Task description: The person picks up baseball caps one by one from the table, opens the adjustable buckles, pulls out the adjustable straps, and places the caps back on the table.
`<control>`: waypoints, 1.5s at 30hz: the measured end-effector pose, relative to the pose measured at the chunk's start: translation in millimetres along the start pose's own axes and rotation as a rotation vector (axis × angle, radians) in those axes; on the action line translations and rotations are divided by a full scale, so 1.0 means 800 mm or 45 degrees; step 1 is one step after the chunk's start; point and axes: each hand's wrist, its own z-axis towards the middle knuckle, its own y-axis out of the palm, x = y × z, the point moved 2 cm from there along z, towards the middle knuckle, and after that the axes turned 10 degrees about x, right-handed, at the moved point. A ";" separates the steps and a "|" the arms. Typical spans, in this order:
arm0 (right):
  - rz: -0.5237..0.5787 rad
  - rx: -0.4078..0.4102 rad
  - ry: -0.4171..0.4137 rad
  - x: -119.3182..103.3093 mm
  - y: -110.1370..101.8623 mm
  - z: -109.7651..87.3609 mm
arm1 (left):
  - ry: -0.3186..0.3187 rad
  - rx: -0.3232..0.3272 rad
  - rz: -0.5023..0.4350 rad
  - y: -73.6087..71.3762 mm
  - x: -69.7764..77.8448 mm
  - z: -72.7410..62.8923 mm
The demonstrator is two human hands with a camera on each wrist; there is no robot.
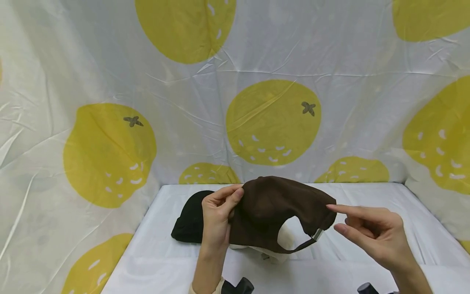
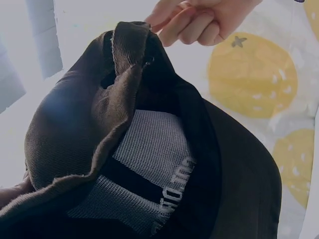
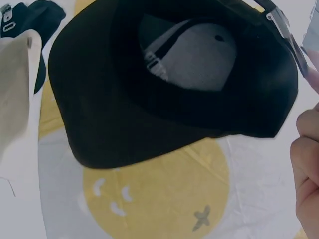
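Observation:
A brown baseball cap (image 1: pixel 279 200) is held up above the table, its back opening and strap towards me. My left hand (image 1: pixel 218 216) pinches the cap's left edge between thumb and fingers. At the opposite side, the index finger of my right hand (image 1: pixel 382 232) is extended and its tip touches the cap near the metal buckle (image 1: pixel 317 234); the thumb stands apart below. Inside the cap, the left wrist view shows pale mesh lining (image 2: pixel 154 134) with lettering, and the brim (image 2: pixel 244 174) on the right. The right wrist view shows the brim's underside and dark interior.
A black hat (image 1: pixel 188 220) lies on the white-covered table (image 1: pixel 147 265), behind my left hand. Partly hidden under the brown cap is a cream hat (image 1: pixel 269 255). A lemon-print curtain (image 1: pixel 191 122) encloses the table at the back and sides.

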 end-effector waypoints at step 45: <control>0.177 0.376 -0.012 -0.024 0.004 -0.007 | -0.263 -0.340 0.131 0.001 -0.023 0.000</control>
